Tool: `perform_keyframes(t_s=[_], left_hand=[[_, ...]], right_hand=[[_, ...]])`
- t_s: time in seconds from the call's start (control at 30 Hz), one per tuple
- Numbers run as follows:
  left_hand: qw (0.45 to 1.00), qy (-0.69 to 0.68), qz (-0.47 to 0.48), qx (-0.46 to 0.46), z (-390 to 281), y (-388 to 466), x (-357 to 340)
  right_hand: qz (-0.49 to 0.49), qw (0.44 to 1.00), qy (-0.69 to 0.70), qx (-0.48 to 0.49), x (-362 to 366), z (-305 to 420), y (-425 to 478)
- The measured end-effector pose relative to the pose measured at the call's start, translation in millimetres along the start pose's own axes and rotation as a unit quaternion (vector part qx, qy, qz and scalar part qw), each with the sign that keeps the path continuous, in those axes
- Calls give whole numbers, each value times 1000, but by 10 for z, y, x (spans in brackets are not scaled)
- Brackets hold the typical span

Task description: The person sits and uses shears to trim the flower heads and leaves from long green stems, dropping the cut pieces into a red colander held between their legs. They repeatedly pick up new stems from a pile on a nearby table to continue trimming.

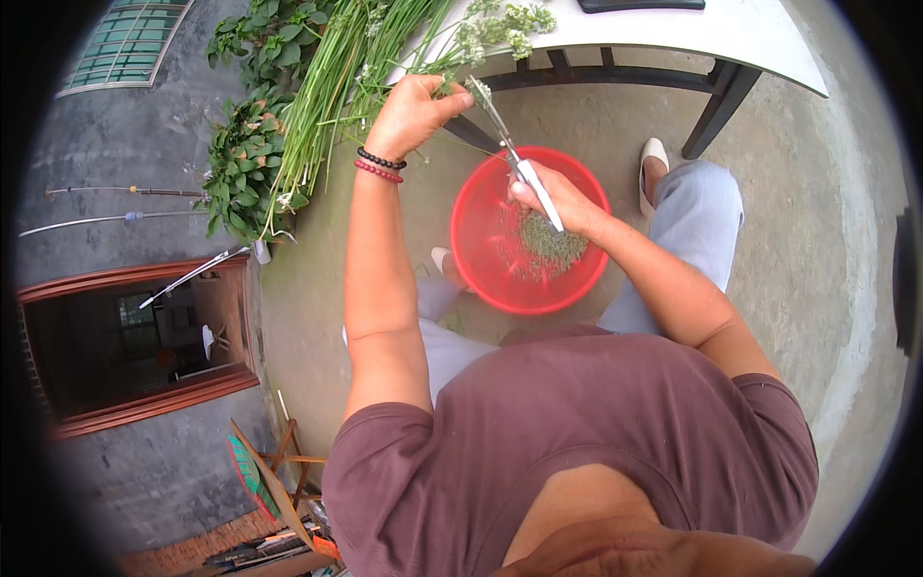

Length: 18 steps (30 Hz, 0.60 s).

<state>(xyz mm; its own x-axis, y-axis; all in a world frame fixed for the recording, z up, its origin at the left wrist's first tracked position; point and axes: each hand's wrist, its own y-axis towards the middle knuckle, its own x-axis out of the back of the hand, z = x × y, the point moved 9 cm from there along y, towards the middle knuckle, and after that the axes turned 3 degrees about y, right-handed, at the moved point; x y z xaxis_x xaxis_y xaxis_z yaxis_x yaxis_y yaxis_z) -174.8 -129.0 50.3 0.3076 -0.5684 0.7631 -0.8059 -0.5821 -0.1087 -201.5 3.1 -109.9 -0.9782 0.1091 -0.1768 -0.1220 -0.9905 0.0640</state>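
My left hand (422,114) pinches a green stem near a white flower cluster. Long green flower stalks (324,94) lie in a bundle just beyond it, over the table's left end, with white flower heads (505,32) spread across the table edge. My right hand (551,198) grips scissors (530,184) with pale handles; their blades point up towards my left fingertips, by a small flower cluster. Below my right hand a red plastic basin (476,267) stands between my feet. Small greenish clippings (551,241) lie in its bottom. The exact contact of the blades is too small to tell.
A white table (649,32) with dark legs stands ahead, a dark flat object (642,4) on its far edge. Leafy plants (241,151) grow by the grey wall at left. A wooden folding chair (277,476) stands near that wall, lower left.
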Motion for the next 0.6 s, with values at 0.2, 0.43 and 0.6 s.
perform_keyframes(t_s=[0.2,0.43,0.6], left_hand=[[999,32,30,1,8,3,9],[999,-12,45,4,45,29,-6],[998,-2,66,2,49,35,-43]], right_hand=[[30,999,29,-22,-34,-53,4],[44,997,57,-34,-99,-85,-23],[37,996,69,-32,-144,-11,-51]])
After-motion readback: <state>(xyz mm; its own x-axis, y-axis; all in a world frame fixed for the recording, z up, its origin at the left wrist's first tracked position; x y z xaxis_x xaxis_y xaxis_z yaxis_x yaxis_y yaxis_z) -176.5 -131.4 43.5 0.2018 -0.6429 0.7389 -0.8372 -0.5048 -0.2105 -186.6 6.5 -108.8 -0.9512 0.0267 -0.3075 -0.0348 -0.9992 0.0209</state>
